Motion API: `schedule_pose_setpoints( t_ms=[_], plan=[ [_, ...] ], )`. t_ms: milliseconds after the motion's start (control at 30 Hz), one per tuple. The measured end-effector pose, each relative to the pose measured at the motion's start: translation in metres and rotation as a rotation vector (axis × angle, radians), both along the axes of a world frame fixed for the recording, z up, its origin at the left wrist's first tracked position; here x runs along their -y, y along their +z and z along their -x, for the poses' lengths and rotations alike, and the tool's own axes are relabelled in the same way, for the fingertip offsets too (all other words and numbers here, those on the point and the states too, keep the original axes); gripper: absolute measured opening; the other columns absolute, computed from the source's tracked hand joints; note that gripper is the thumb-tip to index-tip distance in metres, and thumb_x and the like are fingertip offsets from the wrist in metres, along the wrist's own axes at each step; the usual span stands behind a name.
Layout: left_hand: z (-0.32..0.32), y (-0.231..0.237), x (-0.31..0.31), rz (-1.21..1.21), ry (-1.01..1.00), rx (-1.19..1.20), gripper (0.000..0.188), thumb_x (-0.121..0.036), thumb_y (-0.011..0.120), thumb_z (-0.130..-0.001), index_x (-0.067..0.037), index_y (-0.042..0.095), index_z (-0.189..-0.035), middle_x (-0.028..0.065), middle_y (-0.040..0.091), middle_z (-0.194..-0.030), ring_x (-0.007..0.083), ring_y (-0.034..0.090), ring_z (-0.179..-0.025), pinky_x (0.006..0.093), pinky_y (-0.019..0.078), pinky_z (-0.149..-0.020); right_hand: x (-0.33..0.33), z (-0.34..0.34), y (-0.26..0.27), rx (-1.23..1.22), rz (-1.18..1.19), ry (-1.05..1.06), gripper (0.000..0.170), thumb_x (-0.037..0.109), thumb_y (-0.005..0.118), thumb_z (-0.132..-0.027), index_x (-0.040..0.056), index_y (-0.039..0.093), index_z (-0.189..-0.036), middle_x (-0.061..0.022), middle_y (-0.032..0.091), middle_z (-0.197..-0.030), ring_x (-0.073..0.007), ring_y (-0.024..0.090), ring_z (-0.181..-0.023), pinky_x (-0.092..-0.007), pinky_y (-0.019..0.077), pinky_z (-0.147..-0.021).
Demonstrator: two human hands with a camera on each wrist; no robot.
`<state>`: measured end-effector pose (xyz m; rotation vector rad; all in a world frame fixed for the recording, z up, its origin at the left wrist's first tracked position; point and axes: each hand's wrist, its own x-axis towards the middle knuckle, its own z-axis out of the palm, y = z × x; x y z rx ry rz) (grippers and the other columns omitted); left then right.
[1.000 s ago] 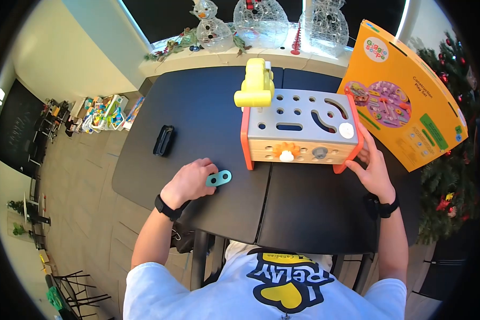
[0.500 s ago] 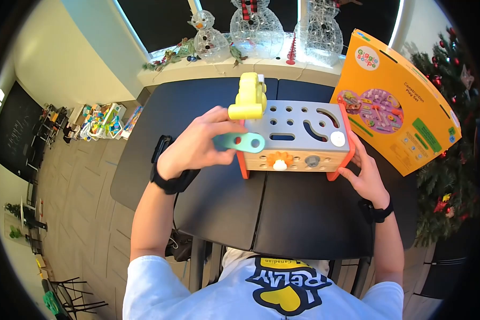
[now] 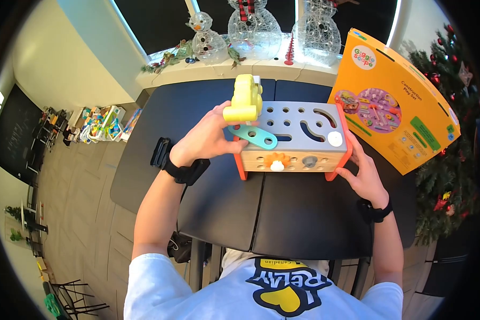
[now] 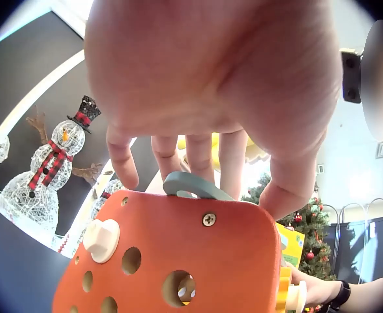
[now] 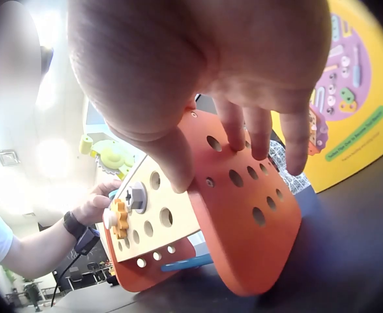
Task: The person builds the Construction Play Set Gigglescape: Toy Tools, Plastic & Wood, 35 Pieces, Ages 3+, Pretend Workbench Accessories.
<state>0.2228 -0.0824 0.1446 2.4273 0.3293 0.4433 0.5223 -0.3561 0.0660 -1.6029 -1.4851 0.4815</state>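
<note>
The left hand pinches a teal strip with round holes, which lies over the left end of the toy bench's grey top. Beside its fingers, a yellow toy piece stands at the top's left edge. In the left wrist view the teal strip shows above the orange-red end panel. The right hand holds the bench's right end; in the right wrist view its thumb and fingers touch the red panel. On the wooden front are an orange gear and a grey bolt.
A large yellow-orange box stands behind the bench at the right. A black object lies on the dark table, left of the left wrist. Wire snowmen line the window sill; a decorated tree stands far right.
The left hand has lifted the teal strip from the table, carried it up and right, and brought it over the bench top's left end. The right hand remains at the bench's right end.
</note>
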Motion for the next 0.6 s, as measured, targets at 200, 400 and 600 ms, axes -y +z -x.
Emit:
schedule_pose_setpoints(
  t_ms=[200,400,600],
  plan=[
    [0.061,-0.017,-0.029,-0.145,0.256,0.254,0.038,-0.016,0.079,-0.084,-0.004,0.073,-0.119,0.0130,0.071,-0.125,0.0294,0.065,-0.119,0.0411,0.0514,-0.102,0.003,0.003,0.004,0.020,-0.012,-0.039,0.086,0.005,0.078,-0.090,0.0076,0.032,-0.163,-0.0228,0.046,-0.159,-0.0359,0.051,-0.143,-0.0467,0.0471,-0.115],
    [0.187,-0.096,-0.081,-0.400,1.036,-0.284,0.063,-0.036,0.084,-0.083,0.003,0.066,-0.130,0.0210,0.068,-0.131,0.0371,0.066,-0.119,0.0421,0.0538,-0.101,0.000,0.012,-0.004,0.022,-0.123,-0.145,0.069,-0.001,0.069,-0.093,0.0022,0.043,-0.157,-0.0210,0.051,-0.156,-0.0313,0.056,-0.139,-0.0435,0.0504,-0.111],
    [0.216,-0.129,-0.072,-0.146,1.072,-0.346,0.068,-0.033,0.090,-0.073,0.005,0.068,-0.125,0.0238,0.073,-0.116,0.0389,0.070,-0.111,0.0444,0.0551,-0.100,-0.002,0.010,-0.004,0.013,-0.104,-0.177,0.067,-0.003,0.068,-0.091,0.0040,0.048,-0.154,-0.0192,0.051,-0.157,-0.0316,0.055,-0.141,-0.0442,0.0496,-0.112]
  ],
)
